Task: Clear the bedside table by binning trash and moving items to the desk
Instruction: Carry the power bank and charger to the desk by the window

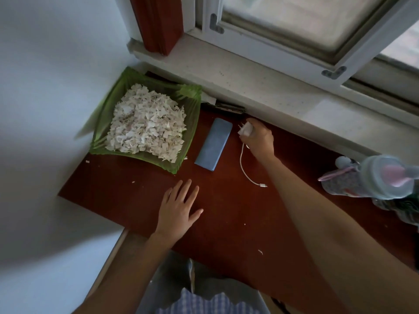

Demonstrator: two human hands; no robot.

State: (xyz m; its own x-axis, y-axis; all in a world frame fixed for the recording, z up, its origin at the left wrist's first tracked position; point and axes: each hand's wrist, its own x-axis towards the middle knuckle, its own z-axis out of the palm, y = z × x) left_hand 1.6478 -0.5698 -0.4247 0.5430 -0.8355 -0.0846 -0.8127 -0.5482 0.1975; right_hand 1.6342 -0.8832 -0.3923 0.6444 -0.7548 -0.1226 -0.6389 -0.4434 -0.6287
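Note:
A dark red wooden tabletop [226, 223] fills the middle of the head view, under a window sill. My right hand [258, 139] is shut on a white charger plug [245, 130] near the back edge; its white cable [246, 168] trails toward me and ends in a small connector. A blue flat case [213, 143] lies just left of the plug. A bin lined with a green bag [191, 123] stands at the back left, full of torn white paper scraps [145, 123]. My left hand [179, 207] rests flat and open on the tabletop, holding nothing.
A few paper scraps [260, 252] dot the wood. At the right edge stand a pale blue bottle [385, 175] with a pink part and a grey plush toy [340, 177]. A stone window sill [260, 87] and red curtain [158, 23] lie behind; a white wall is to the left.

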